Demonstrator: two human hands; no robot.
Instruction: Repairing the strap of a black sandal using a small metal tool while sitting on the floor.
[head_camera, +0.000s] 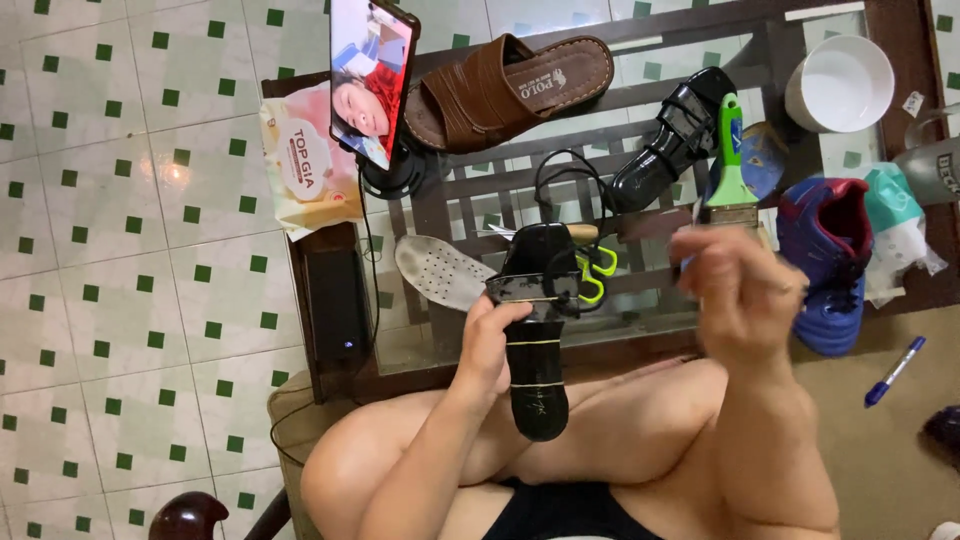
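Leaning against a stand at the far left of the glass-topped counter (420, 345), a phone (372, 75) faces the seated person, its screen tilted for easy viewing. Just left of it lies a pale packet (305, 165), and nearer, a dark box (338, 300) sits on the counter's edge. A brown sandal (510, 85) rests sole-down at the far side, out of the way, while a loose grey insole (440, 272) lies flat close to the person.

The left hand (490, 345) is clenched around a glossy black sandal (535, 330), holding it upright over the lap so its strap end faces up for work. Green-handled scissors (592, 275) lie just behind it on the counter. Its matching black sandal (672, 140) lies farther off.

The right hand (735, 290) is blurred; it seems to be grasping a green-handled brush (730, 165) by the ferrule, bristles toward the palm, though the fingers' exact grip cannot be told. Further right sit a blue and red shoe (828, 260), a white bowl (840, 82) and, on the floor, a blue pen (895, 372).
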